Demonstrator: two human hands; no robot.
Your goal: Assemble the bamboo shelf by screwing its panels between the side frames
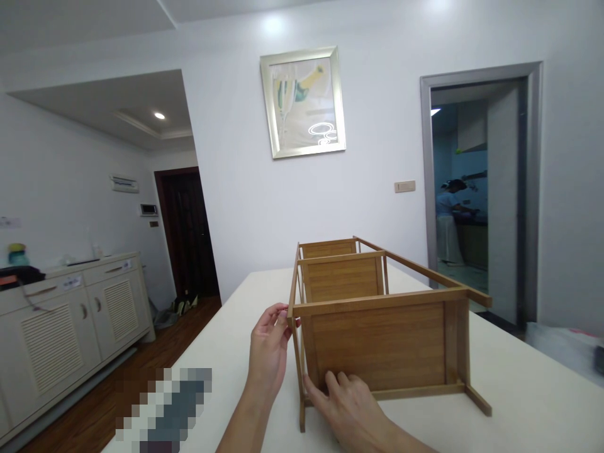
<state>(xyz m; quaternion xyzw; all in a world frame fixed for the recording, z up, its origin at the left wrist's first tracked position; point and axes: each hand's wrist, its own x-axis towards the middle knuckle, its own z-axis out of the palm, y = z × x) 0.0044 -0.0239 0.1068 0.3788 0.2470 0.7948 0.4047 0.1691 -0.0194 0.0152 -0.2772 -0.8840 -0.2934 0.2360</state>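
Note:
A brown wooden shelf rack point(372, 343) lies on its side on the white table point(226, 321), its panels standing upright one behind another. My left hand point(270, 349) is closed around the near upper left corner, with fingertips partly hidden behind the post. Whether a small part is also pinched there, I cannot tell. Lower down, my right hand point(352, 406) grips the bottom rail of the nearest panel. One of its fingers reaches toward the lower left joint, and the others curl over the rail against the panel.
A white cabinet point(61, 321) with items on top stands along the left wall. A blurred-out patch point(174, 409) covers something at the table's front left. Beyond the doorway point(427, 189) at right, a person point(448, 211) stands at a counter. A plastic bag point(564, 343) lies at far right.

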